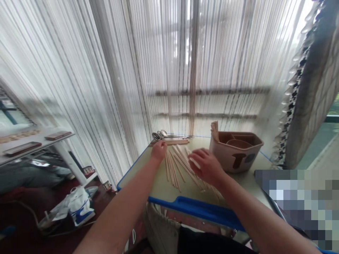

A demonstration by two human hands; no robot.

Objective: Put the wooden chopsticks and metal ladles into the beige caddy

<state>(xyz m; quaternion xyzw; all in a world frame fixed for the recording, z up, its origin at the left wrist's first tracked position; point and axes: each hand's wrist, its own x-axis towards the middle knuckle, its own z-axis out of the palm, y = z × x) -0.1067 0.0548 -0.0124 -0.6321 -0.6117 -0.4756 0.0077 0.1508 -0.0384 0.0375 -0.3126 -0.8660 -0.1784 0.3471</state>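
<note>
Several wooden chopsticks (174,167) lie spread on a small blue-edged table (196,208). My left hand (159,150) reaches to the far end of the pile, fingers curled down onto the sticks near some metal spoons (164,134). My right hand (208,165) rests on the right part of the pile, fingers bent around a few chopsticks. A brown divided holder (235,150) stands just right of that hand, with several chopsticks upright in its left corner.
White string curtains (159,70) hang right behind the table. A patterned drape (309,88) hangs at right. To the left stand a white shelf (34,141) with trays and a plastic bag (79,204) on the dark floor.
</note>
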